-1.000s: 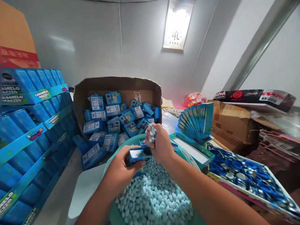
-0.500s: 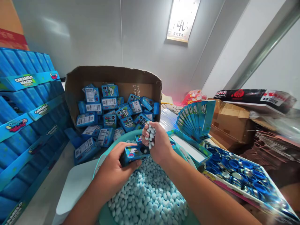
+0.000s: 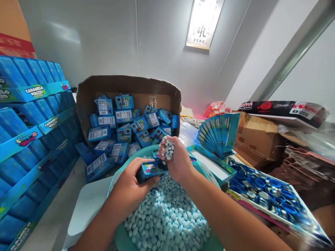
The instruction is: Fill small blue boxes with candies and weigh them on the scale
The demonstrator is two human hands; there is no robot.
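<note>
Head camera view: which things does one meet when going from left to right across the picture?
Stacked blue display cartons → cardboard box of small blue packs → left hand holding a small blue box → right hand with candies → fanned flat cartons → tray of blue lids.

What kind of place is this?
Probably a small candy packing room. A basin holds loose pale blue candies, a cardboard box holds small blue packs, and flat cartons wait nearby.

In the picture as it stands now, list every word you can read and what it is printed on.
"CARAMELO MACIZO": blue display cartons, small boxes in the cardboard box.
"CARAMELO": fanned flat cartons.
Tin in left hand: blurred.
Wall sign, black box: unreadable.
</note>
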